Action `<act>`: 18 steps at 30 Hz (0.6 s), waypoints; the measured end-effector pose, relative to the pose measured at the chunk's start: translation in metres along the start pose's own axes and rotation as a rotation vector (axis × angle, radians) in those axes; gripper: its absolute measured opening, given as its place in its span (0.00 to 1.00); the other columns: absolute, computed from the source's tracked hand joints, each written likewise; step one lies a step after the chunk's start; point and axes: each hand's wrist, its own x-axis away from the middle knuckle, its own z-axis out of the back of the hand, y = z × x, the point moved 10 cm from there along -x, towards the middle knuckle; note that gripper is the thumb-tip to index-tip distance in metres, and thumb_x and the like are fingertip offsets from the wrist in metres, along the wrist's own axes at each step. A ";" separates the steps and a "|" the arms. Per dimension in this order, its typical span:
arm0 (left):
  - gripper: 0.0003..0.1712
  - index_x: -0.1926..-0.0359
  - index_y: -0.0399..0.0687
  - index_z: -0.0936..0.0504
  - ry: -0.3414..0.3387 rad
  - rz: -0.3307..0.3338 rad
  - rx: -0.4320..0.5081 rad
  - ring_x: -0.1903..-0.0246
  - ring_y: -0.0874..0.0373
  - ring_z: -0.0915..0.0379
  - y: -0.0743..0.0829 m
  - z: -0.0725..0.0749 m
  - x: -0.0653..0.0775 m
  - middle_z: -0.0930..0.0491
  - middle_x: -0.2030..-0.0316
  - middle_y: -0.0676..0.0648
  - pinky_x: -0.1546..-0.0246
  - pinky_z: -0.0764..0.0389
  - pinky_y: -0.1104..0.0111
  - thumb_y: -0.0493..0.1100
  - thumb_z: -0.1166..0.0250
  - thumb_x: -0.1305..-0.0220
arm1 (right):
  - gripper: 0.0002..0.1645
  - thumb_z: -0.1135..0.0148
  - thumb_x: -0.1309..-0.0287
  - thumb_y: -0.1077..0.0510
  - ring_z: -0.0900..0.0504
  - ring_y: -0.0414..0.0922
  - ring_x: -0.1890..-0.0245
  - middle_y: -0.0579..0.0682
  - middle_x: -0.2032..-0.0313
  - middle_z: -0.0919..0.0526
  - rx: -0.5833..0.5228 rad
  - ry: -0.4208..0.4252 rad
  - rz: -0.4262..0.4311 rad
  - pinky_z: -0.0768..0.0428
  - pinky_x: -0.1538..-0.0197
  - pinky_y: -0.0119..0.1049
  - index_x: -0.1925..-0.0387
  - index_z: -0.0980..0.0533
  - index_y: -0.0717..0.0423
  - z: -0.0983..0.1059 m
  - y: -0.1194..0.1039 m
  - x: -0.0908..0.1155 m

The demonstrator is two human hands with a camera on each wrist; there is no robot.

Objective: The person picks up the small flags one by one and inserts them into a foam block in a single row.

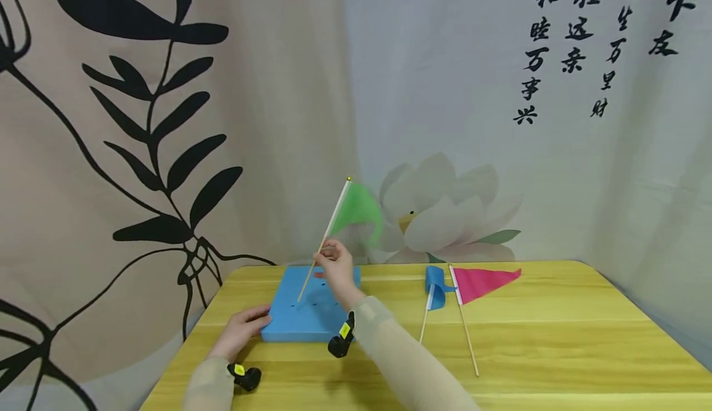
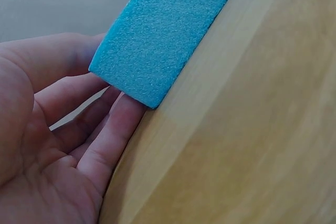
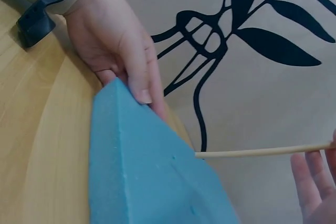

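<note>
A small green flag point(image 1: 358, 206) on a thin wooden stick leans to the right above a blue foam block point(image 1: 308, 324). My right hand point(image 1: 338, 269) pinches the stick below the cloth. The stick's lower end meets the block's top, as the right wrist view also shows; how deep it sits I cannot tell. Small dark holes dot that top face. At the block's left side, my left hand point(image 1: 243, 330) rests with extended fingers against the edge. In the left wrist view, the fingers point(image 2: 113, 135) touch the foam block's point(image 2: 157, 40) end face near the tabletop.
To the right on the wooden table point(image 1: 584, 337) lie a blue flag point(image 1: 436, 287), its cloth curled, and a pink triangular flag point(image 1: 484, 282), both on sticks. Behind the table hangs a curtain point(image 1: 289, 120) printed with plants and characters.
</note>
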 end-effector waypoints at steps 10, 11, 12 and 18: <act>0.28 0.36 0.30 0.30 -0.019 0.012 0.026 0.42 0.41 0.30 -0.004 -0.001 0.000 0.31 0.37 0.32 0.47 0.23 0.55 0.42 0.39 0.31 | 0.11 0.38 0.41 0.69 0.16 0.52 0.67 0.55 0.66 0.20 0.021 -0.022 -0.014 0.15 0.68 0.52 0.57 0.26 0.62 -0.014 0.012 0.003; 0.28 0.35 0.30 0.30 -0.022 0.014 0.028 0.41 0.41 0.31 -0.004 -0.001 0.000 0.31 0.37 0.32 0.46 0.24 0.54 0.42 0.39 0.31 | 0.11 0.38 0.41 0.69 0.16 0.54 0.66 0.57 0.65 0.20 0.024 -0.026 -0.013 0.15 0.68 0.52 0.56 0.27 0.64 -0.015 0.009 0.006; 0.28 0.35 0.30 0.30 -0.025 0.014 0.030 0.41 0.40 0.31 -0.004 -0.001 0.000 0.32 0.37 0.32 0.45 0.24 0.54 0.42 0.39 0.31 | 0.12 0.38 0.40 0.69 0.16 0.55 0.65 0.57 0.65 0.20 0.026 -0.030 -0.010 0.15 0.68 0.53 0.55 0.27 0.64 -0.016 0.009 0.006; 0.29 0.35 0.30 0.31 -0.026 0.013 0.039 0.40 0.40 0.33 -0.004 0.000 -0.002 0.32 0.37 0.32 0.44 0.25 0.53 0.41 0.39 0.32 | 0.10 0.39 0.39 0.68 0.18 0.51 0.65 0.56 0.64 0.21 0.050 -0.041 -0.011 0.17 0.64 0.58 0.57 0.26 0.58 -0.019 0.016 0.002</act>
